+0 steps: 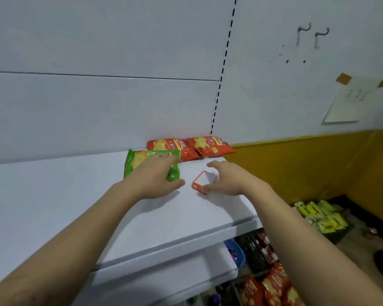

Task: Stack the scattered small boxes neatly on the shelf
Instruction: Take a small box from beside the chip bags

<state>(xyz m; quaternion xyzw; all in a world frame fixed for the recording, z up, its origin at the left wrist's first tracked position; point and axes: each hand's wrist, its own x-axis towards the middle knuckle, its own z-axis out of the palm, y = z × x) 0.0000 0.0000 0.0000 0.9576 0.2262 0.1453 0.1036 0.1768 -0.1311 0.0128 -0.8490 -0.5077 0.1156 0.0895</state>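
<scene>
A small red and white box lies on the white shelf near its right end. My right hand cups it from the right, thumb at the box's near corner and fingers curled over its far side. My left hand hovers to the left of the box, fingers spread, resting over a green chip bag. A gap of shelf separates my left thumb from the box.
Two red chip bags lie against the back panel behind my hands. Below the shelf on the right are a dark crate with red snack packs, a blue basket, and green-yellow packs on the floor.
</scene>
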